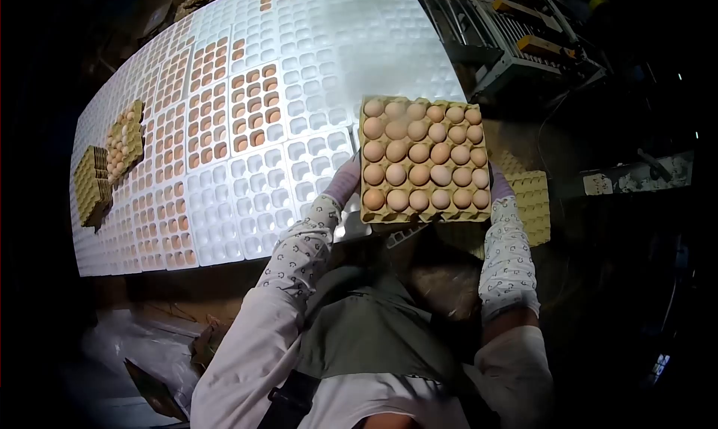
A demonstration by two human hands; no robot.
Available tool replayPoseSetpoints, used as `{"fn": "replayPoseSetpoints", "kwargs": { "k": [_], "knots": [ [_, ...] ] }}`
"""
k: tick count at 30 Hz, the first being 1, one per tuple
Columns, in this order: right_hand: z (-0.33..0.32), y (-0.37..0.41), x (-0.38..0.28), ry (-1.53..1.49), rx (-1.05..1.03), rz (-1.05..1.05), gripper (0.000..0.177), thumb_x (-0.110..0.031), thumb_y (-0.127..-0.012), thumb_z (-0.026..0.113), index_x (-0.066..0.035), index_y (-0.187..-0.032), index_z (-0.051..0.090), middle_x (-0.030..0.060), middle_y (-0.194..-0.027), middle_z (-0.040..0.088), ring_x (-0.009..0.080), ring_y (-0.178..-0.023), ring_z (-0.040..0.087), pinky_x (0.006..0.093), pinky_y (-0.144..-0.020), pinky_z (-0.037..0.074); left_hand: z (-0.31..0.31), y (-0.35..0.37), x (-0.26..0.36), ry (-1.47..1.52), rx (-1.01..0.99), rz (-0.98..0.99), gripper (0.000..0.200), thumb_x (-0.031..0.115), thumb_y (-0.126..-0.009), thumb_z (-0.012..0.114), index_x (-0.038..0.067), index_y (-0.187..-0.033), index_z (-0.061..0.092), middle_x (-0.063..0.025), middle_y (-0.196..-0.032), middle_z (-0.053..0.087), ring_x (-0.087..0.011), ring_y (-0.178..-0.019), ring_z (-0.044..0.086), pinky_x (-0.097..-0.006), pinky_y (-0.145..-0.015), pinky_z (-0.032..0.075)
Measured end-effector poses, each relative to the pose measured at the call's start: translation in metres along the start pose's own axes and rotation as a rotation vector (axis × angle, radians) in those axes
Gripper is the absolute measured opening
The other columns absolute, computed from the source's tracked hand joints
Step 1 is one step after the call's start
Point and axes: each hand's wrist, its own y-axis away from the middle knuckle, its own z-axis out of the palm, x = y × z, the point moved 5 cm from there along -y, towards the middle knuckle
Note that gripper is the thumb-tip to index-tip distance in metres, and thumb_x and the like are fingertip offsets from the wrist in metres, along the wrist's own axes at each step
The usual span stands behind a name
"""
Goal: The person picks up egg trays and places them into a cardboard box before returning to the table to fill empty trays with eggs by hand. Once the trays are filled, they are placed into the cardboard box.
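A cardboard egg tray (423,215) full of brown eggs (419,154) is held up in front of me by both hands. My left hand (345,178), in a purple glove, grips its left edge. On the right edge sits my right hand (499,184), mostly hidden behind the tray. Patterned sleeve covers run down both forearms.
A wide table of white plastic trays (258,197) spreads to the left; several hold brown eggs (256,106). Cardboard trays are stacked at the far left (91,184), one with eggs (123,142). More cardboard trays (532,204) lie behind the held one. Machinery (523,40) stands at the upper right.
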Motion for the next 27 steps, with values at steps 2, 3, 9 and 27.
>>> {"fn": "replayPoseSetpoints", "kwargs": {
  "k": [2,3,9,27],
  "knots": [
    [-0.009,0.000,0.002,0.166,-0.044,-0.075,0.038,-0.018,-0.103,0.050,-0.004,-0.137,0.055,0.0140,-0.128,0.063,0.0253,-0.112,0.062,0.0359,-0.099,0.047,-0.016,0.005,-0.026,-0.270,0.168,-0.083,0.048,0.035,-0.099,0.055,0.006,-0.137,0.055,-0.0209,-0.127,0.065,-0.0378,-0.113,0.063,-0.0440,-0.096,0.050],
    [-0.016,0.009,0.005,0.174,-0.021,-0.134,0.037,-0.017,-0.102,0.050,-0.003,-0.136,0.056,0.0144,-0.127,0.065,0.0255,-0.111,0.063,0.0361,-0.098,0.048,-0.027,0.022,-0.006,-0.271,0.335,-0.241,0.051,0.037,-0.099,0.055,0.005,-0.138,0.055,-0.0207,-0.126,0.066,-0.0378,-0.113,0.063,-0.0445,-0.095,0.050],
    [0.045,0.155,-0.144,0.607,-0.093,-0.745,0.046,-0.019,-0.081,0.076,-0.010,-0.125,0.065,0.0102,-0.116,0.064,0.0295,-0.103,0.063,0.0423,-0.093,0.050,0.001,0.103,0.141,-1.064,0.021,0.479,0.051,0.028,-0.080,0.073,0.013,-0.128,0.062,-0.0125,-0.130,0.059,-0.0298,-0.113,0.061,-0.0399,-0.090,0.052],
    [0.101,0.126,-0.165,0.536,-0.442,-0.597,0.040,-0.025,-0.079,0.078,-0.009,-0.111,0.060,0.0115,-0.109,0.061,0.0296,-0.097,0.064,0.0430,-0.083,0.055,-0.014,0.059,0.151,0.004,0.114,-0.137,0.039,0.026,-0.088,0.068,0.018,-0.127,0.066,-0.0152,-0.127,0.060,-0.0337,-0.106,0.066,-0.0425,-0.092,0.054]
  ]
}}
